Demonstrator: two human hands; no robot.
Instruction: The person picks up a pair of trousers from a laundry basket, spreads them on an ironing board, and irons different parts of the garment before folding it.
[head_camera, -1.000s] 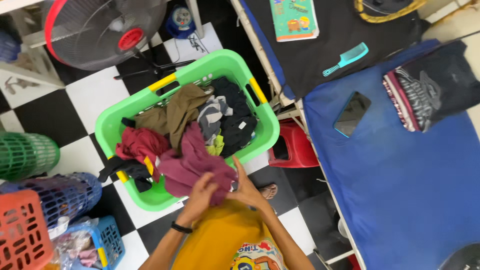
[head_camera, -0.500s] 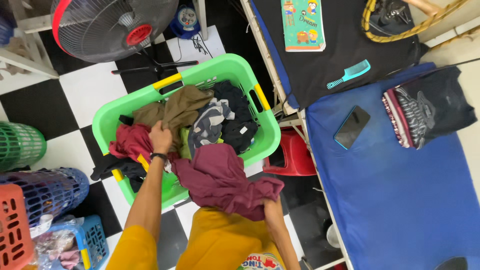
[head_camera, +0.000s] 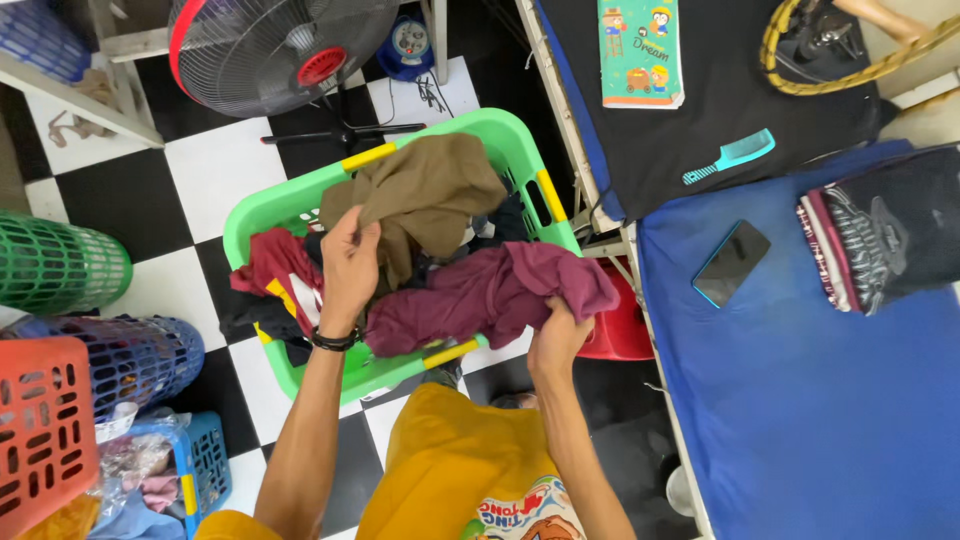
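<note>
The right hand (head_camera: 556, 338) pinches a maroon cloth garment (head_camera: 480, 295), lifting it apart from the pile; the left hand (head_camera: 349, 262) apparently grips a brown fabric garment (head_camera: 425, 195) (fingers partly buried) over the green plastic laundry basket (head_camera: 300, 200) at frame centre.

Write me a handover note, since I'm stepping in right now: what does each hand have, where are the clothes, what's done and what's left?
Left hand: gripping the olive-brown garment, lifted above the green laundry basket.
Right hand: gripping the maroon garment, which drapes over the basket's near rim.
Basket: on the checkered floor beside the blue mattress, with more clothes inside.
Done: one folded dark garment lies on the mattress, near a phone.
Left: both held garments and the rest of the basket's clothes are unsorted.
</note>
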